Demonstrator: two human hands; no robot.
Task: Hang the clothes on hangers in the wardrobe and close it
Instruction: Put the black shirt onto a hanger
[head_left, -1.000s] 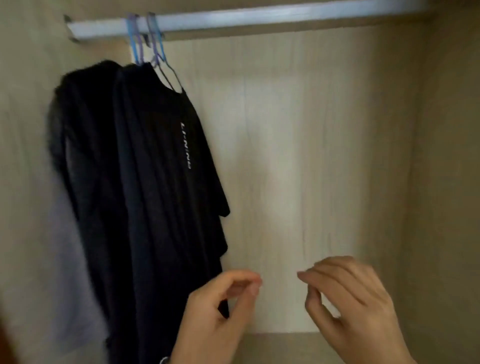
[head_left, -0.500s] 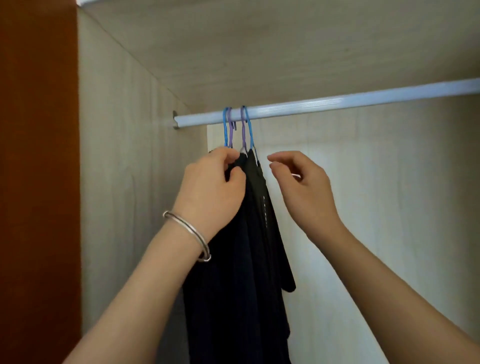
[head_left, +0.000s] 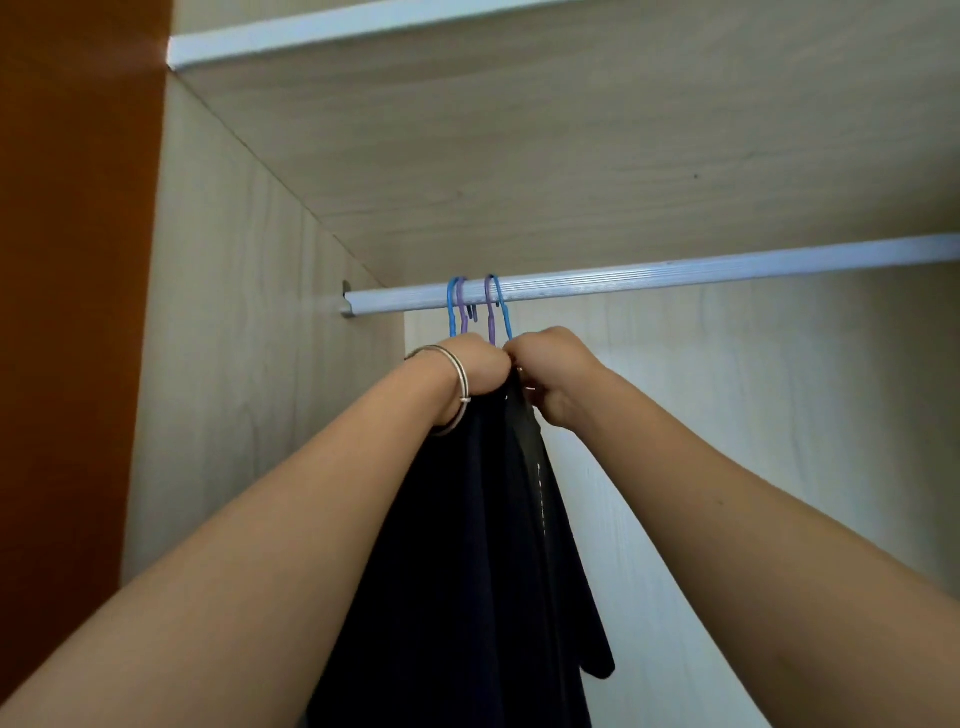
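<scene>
Wardrobe (head_left: 249, 415) standing open, closing not yet done. Dark clothes (head_left: 483, 545) hanging from hangers (head_left: 496, 306) at the rail's (head_left: 675, 275) left end. Left hand (head_left: 475, 366) and right hand (head_left: 550, 371) gripping the collars, likely straightening.

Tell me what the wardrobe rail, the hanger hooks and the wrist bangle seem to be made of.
Rail: probably aluminium, pale silver with fine lengthwise ridges and a satin sheen. Hanger hooks: thin wire, seemingly coated in blue and purple plastic. Bangle on the left wrist: polished silver-coloured metal, glinting.
</scene>
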